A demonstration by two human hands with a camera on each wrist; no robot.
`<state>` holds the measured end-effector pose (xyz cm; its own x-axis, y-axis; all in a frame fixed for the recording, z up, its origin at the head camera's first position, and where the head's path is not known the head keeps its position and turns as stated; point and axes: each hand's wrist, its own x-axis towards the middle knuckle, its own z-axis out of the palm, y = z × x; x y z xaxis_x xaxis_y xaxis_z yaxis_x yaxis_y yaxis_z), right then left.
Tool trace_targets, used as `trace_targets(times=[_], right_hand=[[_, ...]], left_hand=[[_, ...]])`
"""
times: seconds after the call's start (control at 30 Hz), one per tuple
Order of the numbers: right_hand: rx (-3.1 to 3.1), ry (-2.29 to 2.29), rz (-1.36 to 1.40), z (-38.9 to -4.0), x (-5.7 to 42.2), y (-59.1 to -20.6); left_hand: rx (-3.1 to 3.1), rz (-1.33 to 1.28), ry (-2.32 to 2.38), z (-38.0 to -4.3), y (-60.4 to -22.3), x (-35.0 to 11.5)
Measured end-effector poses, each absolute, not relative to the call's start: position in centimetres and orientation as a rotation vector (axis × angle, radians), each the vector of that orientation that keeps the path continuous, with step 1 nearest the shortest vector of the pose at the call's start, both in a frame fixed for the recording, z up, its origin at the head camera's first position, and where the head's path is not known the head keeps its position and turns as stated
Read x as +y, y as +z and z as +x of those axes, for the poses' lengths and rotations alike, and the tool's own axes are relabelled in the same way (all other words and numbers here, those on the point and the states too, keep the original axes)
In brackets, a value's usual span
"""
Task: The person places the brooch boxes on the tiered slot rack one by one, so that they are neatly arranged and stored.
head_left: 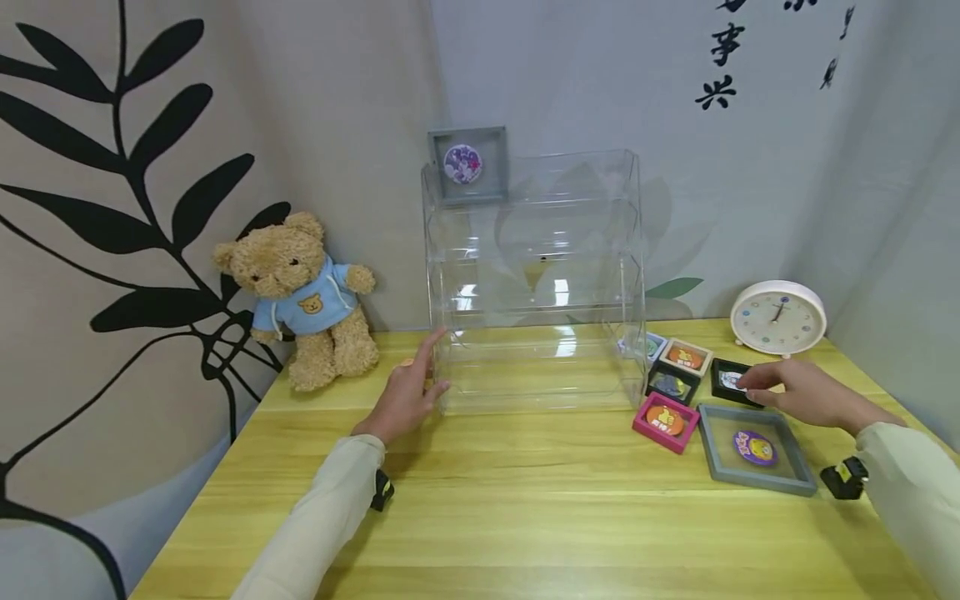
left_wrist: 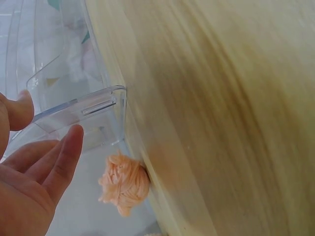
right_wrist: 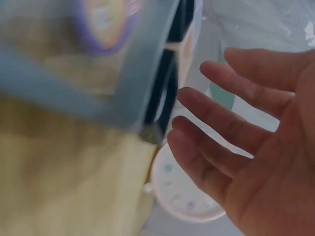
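At right, the rightmost black frame (head_left: pixel 724 382) is partly covered by the right hand (head_left: pixel 802 393), loosely spread; contact cannot be told. Upper centre, a round badge (head_left: pixel 462 164) is contained in a grey frame (head_left: pixel 492 182) atop the clear rack (head_left: pixel 525 367), beside whose left edge the left hand (head_left: pixel 405 395) is held, fingers extended.

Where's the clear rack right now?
In the head view, the clear rack stands near centre, toward the table's back, the left hand at its left edge.
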<state>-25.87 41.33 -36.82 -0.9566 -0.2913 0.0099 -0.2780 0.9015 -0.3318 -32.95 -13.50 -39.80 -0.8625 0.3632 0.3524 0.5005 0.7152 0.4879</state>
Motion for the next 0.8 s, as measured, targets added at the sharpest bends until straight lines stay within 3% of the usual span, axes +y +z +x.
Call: trace_targets(times=[0.4,0.8], right_hand=[[3.08,-0.46,-0.349,-24.3,44.0,-40.5],[3.179,-0.42,-0.273,-24.5,43.8,-41.0]], left_hand=[[-2.685,-0.695,-0.931,-32.6,-40.7,-13.6],[-2.665,-0.686,-0.919,-32.7,-40.0,-13.7]])
